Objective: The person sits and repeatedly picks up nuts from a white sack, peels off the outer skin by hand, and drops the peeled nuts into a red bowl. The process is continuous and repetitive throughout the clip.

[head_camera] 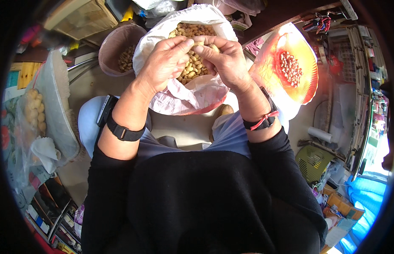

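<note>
My left hand [166,62] and my right hand [224,58] meet at the fingertips above a white woven sack [149,38] of unshelled peanuts [193,65]. Between the fingertips is a peanut [198,43], partly hidden by them; more unshelled peanuts [213,47] show in the curl of my right hand. Whether the left fingertips also press on the peanut is hard to tell. Shelled, reddish peanuts [290,69] lie in an orange ribbed dish [306,87] to the right. Left of the sack, a pinkish lined bin [109,52] holds what look like peanut shells [127,58].
A dark table edge [279,23] runs above the sack on the right. A padded seat [58,111] and a clear bag of round items [35,111] are at left. A green slatted plastic thing [313,162] stands at lower right, near crowded shelves [354,95].
</note>
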`<act>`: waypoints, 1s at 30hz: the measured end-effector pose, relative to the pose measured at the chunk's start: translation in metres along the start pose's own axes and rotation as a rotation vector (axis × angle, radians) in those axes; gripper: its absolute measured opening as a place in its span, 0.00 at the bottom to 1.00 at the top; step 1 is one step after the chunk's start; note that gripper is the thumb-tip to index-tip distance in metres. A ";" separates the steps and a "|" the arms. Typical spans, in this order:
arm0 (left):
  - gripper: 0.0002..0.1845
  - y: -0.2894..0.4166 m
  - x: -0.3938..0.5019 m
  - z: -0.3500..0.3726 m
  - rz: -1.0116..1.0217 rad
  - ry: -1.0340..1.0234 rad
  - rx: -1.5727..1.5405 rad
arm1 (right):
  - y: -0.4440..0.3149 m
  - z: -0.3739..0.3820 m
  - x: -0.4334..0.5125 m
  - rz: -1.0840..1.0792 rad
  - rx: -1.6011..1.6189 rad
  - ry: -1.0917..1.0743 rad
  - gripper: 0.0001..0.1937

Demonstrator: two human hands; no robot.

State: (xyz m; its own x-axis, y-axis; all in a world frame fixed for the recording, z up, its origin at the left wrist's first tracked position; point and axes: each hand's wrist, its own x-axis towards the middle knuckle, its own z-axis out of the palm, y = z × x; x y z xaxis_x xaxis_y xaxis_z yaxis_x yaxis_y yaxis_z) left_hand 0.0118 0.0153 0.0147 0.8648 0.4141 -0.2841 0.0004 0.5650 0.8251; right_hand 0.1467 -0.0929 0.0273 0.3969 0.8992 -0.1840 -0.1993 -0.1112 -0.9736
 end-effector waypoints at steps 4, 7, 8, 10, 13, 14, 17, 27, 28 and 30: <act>0.09 0.000 0.000 0.000 -0.036 -0.019 -0.076 | 0.001 0.003 0.000 -0.041 0.050 0.010 0.11; 0.09 0.000 -0.001 0.000 -0.044 -0.032 -0.089 | 0.003 0.003 0.000 -0.068 0.040 0.022 0.11; 0.09 0.000 -0.001 0.001 -0.040 -0.022 -0.087 | 0.003 0.003 0.000 -0.079 0.039 0.021 0.11; 0.10 0.000 -0.002 0.002 -0.016 -0.017 -0.079 | 0.003 0.003 0.000 -0.047 0.037 0.035 0.11; 0.10 0.001 -0.002 0.003 0.027 -0.021 -0.054 | 0.002 0.003 0.000 -0.042 0.039 0.036 0.11; 0.09 0.001 -0.002 0.003 0.031 -0.017 -0.040 | 0.002 0.004 0.000 -0.043 0.034 0.037 0.11; 0.10 -0.001 -0.001 0.003 0.050 0.000 -0.009 | 0.003 0.004 0.000 -0.057 0.005 0.050 0.11; 0.18 -0.010 0.005 0.009 0.336 0.057 0.324 | 0.011 0.009 0.000 -0.118 -0.052 0.017 0.11; 0.18 -0.010 0.004 0.009 0.331 0.055 0.369 | 0.010 0.010 -0.001 -0.103 -0.036 0.008 0.11; 0.18 -0.009 0.003 0.011 0.343 0.049 0.407 | 0.008 0.011 -0.005 -0.095 -0.037 0.012 0.10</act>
State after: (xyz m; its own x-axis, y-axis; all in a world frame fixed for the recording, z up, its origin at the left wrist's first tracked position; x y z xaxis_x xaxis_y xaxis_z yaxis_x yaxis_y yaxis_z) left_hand 0.0199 0.0039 0.0120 0.8251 0.5646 0.0214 -0.0755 0.0727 0.9945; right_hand 0.1331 -0.0935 0.0220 0.4230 0.9014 -0.0923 -0.1271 -0.0418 -0.9910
